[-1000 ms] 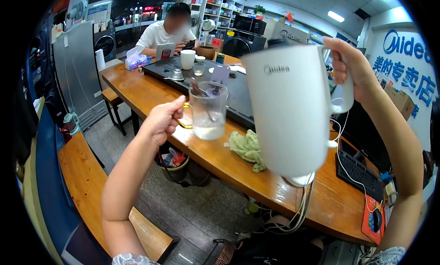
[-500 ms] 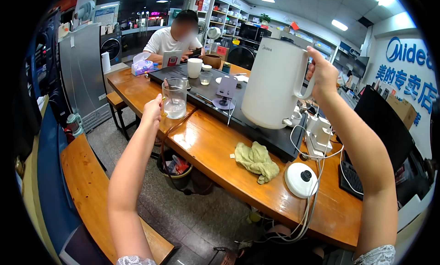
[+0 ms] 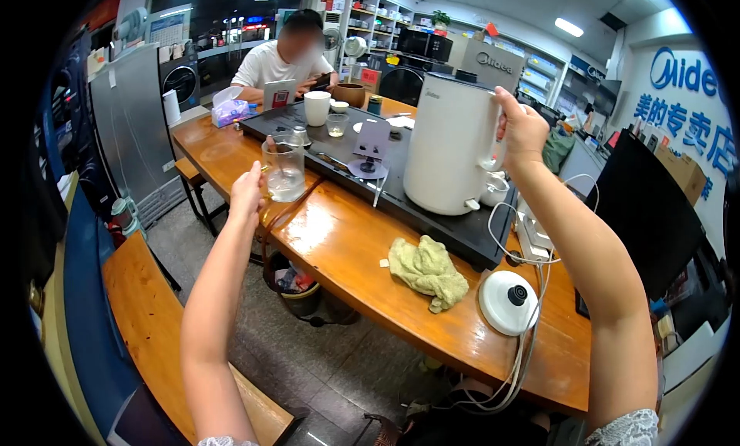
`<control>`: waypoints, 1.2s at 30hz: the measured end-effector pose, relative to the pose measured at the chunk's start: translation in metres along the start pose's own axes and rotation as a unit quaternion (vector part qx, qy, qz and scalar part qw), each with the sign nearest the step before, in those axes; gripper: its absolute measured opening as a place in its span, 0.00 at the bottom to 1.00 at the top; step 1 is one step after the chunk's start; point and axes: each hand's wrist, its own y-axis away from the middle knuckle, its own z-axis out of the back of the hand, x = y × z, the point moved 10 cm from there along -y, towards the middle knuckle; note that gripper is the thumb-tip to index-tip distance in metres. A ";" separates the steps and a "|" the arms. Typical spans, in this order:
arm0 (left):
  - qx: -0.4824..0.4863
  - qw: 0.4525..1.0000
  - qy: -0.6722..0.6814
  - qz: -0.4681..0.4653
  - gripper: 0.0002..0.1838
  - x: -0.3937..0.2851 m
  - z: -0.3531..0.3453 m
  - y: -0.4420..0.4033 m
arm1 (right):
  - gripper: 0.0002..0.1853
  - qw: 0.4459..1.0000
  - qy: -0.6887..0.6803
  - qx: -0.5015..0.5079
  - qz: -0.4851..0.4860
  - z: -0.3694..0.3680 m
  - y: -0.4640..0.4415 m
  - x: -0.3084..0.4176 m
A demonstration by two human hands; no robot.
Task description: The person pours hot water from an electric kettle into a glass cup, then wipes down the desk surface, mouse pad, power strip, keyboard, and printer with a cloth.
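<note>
Fingers (image 3: pixel 505 116) hug both handles (image 3: pixel 491 154): right hand (image 3: pixel 527 134) brought the kettle (image 3: pixel 447 157) down by the tray (image 3: pixel 462 232), left hand (image 3: pixel 247 193) holds the mug (image 3: pixel 287 168).

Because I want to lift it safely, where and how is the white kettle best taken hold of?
Probably by the handle, coming from the person's right: it stands out as a loop on that side of the upright kettle, which looks broad for one hand to circle. The right hand grips it near the top.

Left sleeve (image 3: pixel 225 442), seven o'clock: whitish lace. Right sleeve (image 3: pixel 628 428), four o'clock: matching, openwork pattern. Forearms (image 3: pixel 212 315), left hand (image 3: pixel 247 190), right hand (image 3: pixel 523 128): bare. Dark clothing (image 3: pixel 489 429), five o'clock: details unclear.
</note>
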 end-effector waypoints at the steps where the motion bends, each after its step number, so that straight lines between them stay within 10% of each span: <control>1: 0.007 1.000 0.012 0.011 0.18 0.003 0.001 0.002 | 0.19 1.000 -0.013 0.011 0.002 -0.001 0.000 -0.004; 8: -0.143 0.972 0.136 -0.126 0.14 -0.006 0.033 0.072 | 0.20 0.999 -0.006 0.047 0.001 0.001 0.000 -0.013; 13: 0.018 0.949 0.234 -0.212 0.08 -0.043 -0.025 0.154 | 0.36 0.953 0.273 0.118 0.060 0.022 0.013 0.006; 20: 0.270 0.833 0.148 -0.460 0.21 -0.135 -0.108 0.307 | 0.09 0.923 0.076 0.368 0.088 0.093 0.144 0.121; 24: 0.466 0.744 0.257 -0.403 0.22 -0.175 -0.148 0.388 | 0.08 0.892 -0.002 0.439 0.106 0.146 0.202 0.174; 36: 0.609 0.626 0.388 -0.294 0.08 -0.209 -0.233 0.529 | 0.14 0.815 -0.211 0.353 0.409 0.296 0.291 0.322</control>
